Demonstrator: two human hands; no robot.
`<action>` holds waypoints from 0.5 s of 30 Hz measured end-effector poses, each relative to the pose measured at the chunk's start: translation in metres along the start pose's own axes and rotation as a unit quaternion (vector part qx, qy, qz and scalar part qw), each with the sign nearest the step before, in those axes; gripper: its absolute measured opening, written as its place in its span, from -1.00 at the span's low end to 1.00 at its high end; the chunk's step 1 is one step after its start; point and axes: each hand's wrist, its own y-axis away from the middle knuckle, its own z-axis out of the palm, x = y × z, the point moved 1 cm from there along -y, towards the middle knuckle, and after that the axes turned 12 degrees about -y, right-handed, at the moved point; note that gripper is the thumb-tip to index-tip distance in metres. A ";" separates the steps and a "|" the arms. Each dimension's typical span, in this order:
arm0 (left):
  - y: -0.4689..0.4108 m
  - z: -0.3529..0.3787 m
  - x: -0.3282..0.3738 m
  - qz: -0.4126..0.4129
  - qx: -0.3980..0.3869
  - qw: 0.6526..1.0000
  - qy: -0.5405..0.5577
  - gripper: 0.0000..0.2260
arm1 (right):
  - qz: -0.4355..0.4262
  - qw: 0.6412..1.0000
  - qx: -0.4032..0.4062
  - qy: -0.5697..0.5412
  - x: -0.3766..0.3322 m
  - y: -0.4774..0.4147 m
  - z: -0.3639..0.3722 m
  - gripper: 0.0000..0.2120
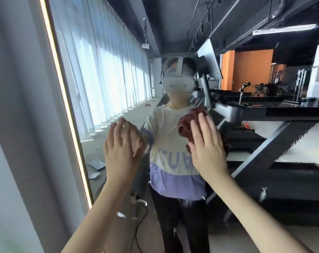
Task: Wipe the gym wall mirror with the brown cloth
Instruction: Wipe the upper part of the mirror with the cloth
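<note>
1. The brown cloth is looking soft, light and limp. It is bunching into loose folds against the mirror, so I judge it will crumple and slide under any push rather than hold a shape
2. It is sitting at chest height on the glass, right of the centre, mostly under the right hand, with its crumpled edge showing above and to the left of the fingertips
3. A flat palm over the middle of the wad is probably the best hold for wiping. Pinching one corner would likely let the rest trail and smear
4. The glass is looking hard, smooth and fragile, so the cloth is likely gliding easily and needs even, moderate pressure
5. The right hand's fingers are lying straight and slightly spread, pressing the cloth flat to the mirror rather than curling round it
6. The left hand is holding nothing. Its fingers are reaching out straight and a little apart, with the tips seeming to touch the bare glass beside the lit frame edge, well apart from the cloth
</note>
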 end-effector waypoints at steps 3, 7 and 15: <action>-0.004 -0.008 0.010 0.013 0.017 1.000 0.018 -0.22 | -0.183 0.977 -0.092 0.052 0.009 0.020 0.003 -0.48; -0.007 -0.009 0.041 0.104 0.039 0.992 0.065 -0.23 | -0.066 0.997 0.001 0.044 0.028 -0.010 -0.015 -0.50; -0.004 0.002 0.059 0.080 0.030 0.996 0.011 -0.11 | -0.203 0.977 -0.053 0.044 0.032 0.024 -0.006 -0.57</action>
